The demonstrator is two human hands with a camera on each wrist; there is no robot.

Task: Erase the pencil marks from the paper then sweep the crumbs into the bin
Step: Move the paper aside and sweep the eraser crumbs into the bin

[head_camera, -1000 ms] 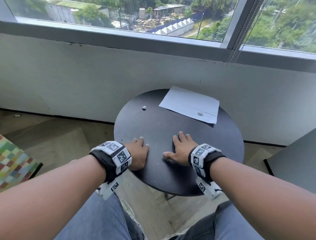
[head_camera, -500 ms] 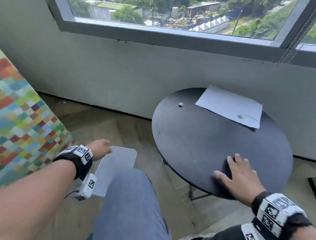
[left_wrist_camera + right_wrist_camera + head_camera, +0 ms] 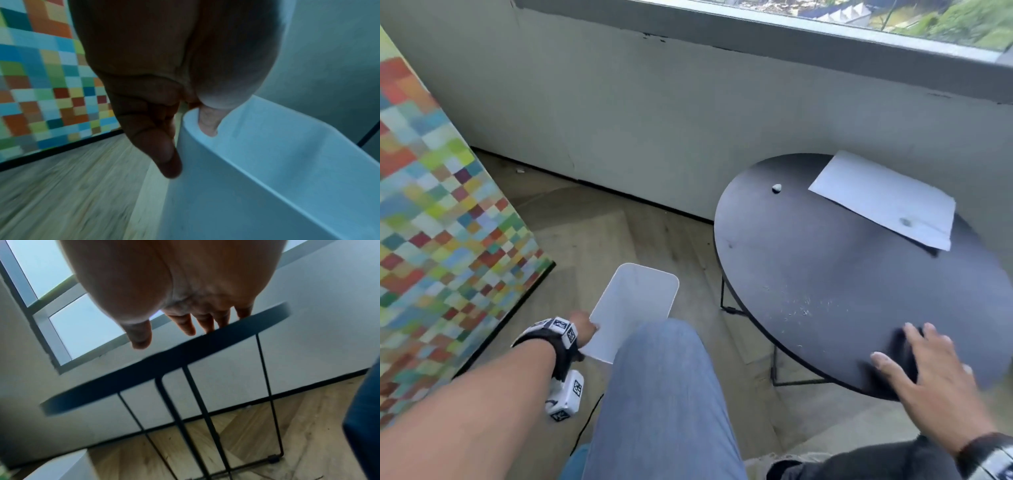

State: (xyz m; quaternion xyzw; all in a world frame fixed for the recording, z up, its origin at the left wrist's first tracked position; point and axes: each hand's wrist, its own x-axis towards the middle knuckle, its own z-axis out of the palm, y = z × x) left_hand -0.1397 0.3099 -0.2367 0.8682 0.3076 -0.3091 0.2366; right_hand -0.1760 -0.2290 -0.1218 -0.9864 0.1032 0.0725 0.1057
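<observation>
A white bin (image 3: 633,308) stands on the floor left of the round black table (image 3: 825,267). My left hand (image 3: 585,327) grips the bin's near rim. In the left wrist view the bin (image 3: 267,162) has my thumb inside the rim and my fingers (image 3: 168,162) curled outside. Pale crumbs (image 3: 801,310) lie scattered on the table's near part. My right hand (image 3: 928,373) rests flat at the table's near edge, fingers straight (image 3: 189,326). The white paper (image 3: 887,198) lies at the far right, with a small grey lump (image 3: 905,222) on it.
A small white lump (image 3: 776,187) sits on the table's far left. A panel of coloured squares (image 3: 441,222) stands close on the left. My leg in jeans (image 3: 661,394) lies between bin and table. Thin black table legs (image 3: 197,410) reach the wooden floor.
My left hand left the table, went down to the left and took hold of the bin's rim. The view swung left. My right hand stayed at the table's near edge.
</observation>
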